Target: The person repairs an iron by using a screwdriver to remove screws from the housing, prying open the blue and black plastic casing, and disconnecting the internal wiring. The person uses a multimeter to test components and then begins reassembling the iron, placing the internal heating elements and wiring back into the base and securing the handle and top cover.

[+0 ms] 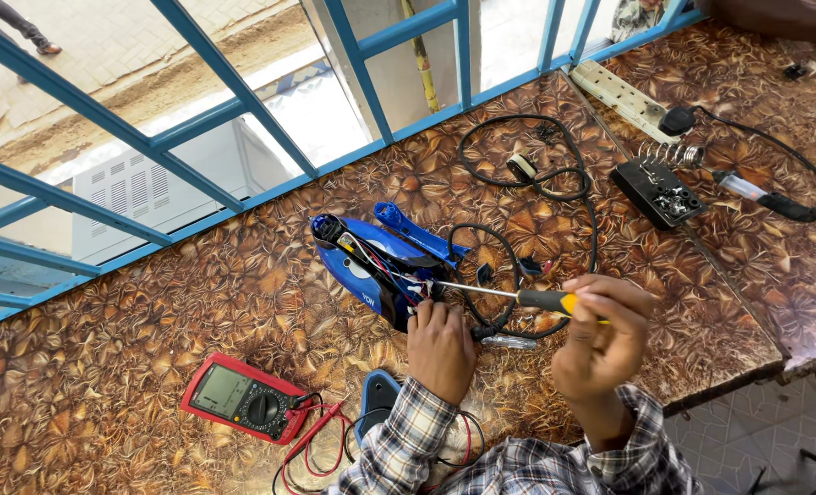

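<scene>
One screwdriver (pixel 518 295), one multimeter (pixel 241 398).

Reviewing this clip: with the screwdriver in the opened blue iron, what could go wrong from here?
1. The screwdriver in the right hand reaches among thin wires inside the blue iron; a slip might nick one.
2. The left hand braces the iron right by the tip and could get jabbed.
3. The black cord loops loosely nearby and might snag a sleeve.

A table (pixel 197 312) with a brown leaf pattern carries an opened blue iron (pixel 376 266), a red meter (pixel 243 399) and a black cord (pixel 554 174). Farther back lie a white power strip (pixel 623 96), a soldering iron (pixel 761 195) and what looks like a black parts box (pixel 657 191).
</scene>
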